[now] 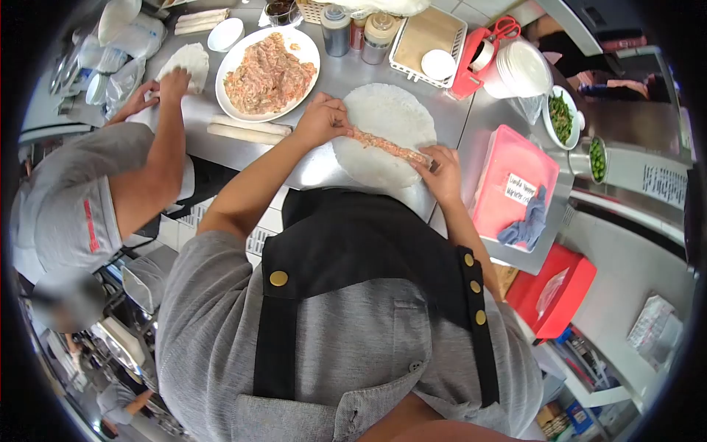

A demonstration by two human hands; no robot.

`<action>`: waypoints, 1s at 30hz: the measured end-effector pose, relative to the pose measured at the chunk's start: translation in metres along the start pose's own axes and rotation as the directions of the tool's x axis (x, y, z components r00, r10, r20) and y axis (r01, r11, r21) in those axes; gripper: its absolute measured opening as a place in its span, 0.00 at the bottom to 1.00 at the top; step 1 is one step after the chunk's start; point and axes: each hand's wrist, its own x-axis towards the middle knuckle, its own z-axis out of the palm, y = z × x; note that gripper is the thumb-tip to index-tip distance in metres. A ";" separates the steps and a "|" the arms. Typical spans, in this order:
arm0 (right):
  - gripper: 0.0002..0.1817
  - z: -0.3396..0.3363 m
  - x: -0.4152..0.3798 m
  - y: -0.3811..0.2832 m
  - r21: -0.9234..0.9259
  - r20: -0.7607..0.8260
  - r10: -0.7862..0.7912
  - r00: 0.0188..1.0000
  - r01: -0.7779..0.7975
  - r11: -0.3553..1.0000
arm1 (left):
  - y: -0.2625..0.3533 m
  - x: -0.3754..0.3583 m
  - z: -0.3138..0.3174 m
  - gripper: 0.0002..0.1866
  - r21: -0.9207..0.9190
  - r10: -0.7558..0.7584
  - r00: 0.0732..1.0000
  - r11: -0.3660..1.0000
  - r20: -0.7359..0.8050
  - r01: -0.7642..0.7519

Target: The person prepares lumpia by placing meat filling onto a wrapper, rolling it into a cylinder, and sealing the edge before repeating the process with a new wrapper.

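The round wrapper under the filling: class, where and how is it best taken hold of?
Probably pinch the wrapper by its near edge, coming from the wearer's side. It looks thin and lies flat, that edge bare, while filling runs across it between the left hand and right hand.

From my end I see a metal tabletop (pixel 447 109) across the upper middle of the frame. At its centre lies a round, pale sheet (pixel 387 110); left of that, two pale rolls (pixel 243 135) lie side by side below an oval plate (pixel 308 44). Near the top edge stand a white bowl (pixel 225 34), dark bottle (pixel 336 33) and white basket (pixel 398 65).
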 end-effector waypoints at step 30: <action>0.15 -0.006 -0.020 0.017 0.068 -0.044 0.055 0.998 -0.052 0.996 | 0.054 -0.001 -0.011 0.10 0.255 0.007 0.997 0.967 0.074 -0.025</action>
